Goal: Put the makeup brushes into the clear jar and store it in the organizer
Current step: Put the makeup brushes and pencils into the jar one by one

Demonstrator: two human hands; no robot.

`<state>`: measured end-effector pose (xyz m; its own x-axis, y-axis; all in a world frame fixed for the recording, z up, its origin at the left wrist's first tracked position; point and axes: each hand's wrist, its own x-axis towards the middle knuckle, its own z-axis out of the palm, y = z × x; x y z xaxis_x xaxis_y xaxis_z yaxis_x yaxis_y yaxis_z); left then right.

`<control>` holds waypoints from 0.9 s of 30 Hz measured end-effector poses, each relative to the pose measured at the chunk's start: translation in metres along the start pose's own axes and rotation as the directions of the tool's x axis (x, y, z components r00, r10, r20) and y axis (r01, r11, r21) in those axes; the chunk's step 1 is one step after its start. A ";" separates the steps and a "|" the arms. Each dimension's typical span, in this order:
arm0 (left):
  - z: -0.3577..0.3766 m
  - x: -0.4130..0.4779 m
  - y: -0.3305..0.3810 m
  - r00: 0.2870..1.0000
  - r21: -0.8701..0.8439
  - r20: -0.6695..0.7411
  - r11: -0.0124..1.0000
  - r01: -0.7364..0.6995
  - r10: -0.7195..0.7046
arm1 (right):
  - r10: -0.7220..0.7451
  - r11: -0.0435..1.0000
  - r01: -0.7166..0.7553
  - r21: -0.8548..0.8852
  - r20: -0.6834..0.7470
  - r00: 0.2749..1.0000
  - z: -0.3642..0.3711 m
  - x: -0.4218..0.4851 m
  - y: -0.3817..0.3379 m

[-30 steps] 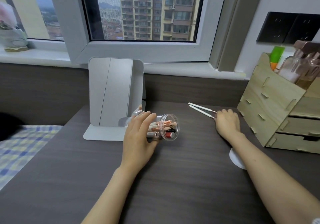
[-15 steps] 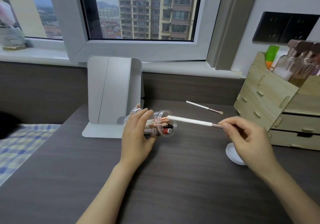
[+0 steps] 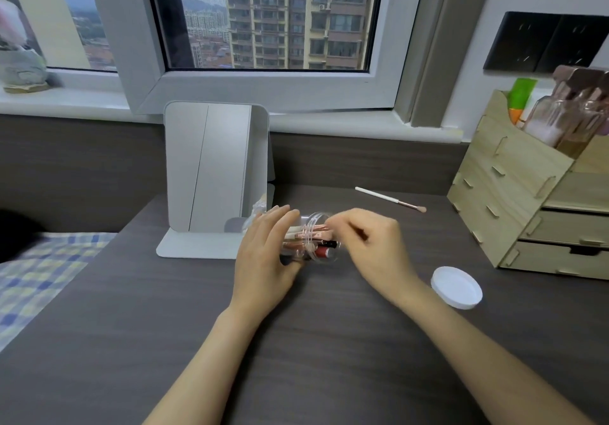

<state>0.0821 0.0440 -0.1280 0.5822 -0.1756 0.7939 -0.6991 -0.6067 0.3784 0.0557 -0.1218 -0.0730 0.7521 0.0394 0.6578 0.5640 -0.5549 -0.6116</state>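
Left hand [image 3: 263, 253] clamps the jar [image 3: 313, 240] on its side, mouth toward 3 o'clock. Right fingers [image 3: 354, 227] pinched at its mouth. Last brush [image 3: 390, 199] lies at 1 o'clock, long axis crosswise, nearer my right hand [image 3: 375, 246].

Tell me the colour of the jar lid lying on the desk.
White; the lid shows plainly in the head view.
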 end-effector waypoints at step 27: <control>0.005 -0.002 -0.004 0.999 0.032 -0.033 0.999 0.021 -0.020 | 0.222 0.894 -0.332 -0.301 -0.345 0.912 -0.077 0.011 0.065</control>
<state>0.0860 0.0428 -0.1337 0.5816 -0.1376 0.8018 -0.6734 -0.6343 0.3796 0.0740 -0.2213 -0.0718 0.6937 -0.3739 0.6156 0.1523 -0.7593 -0.6327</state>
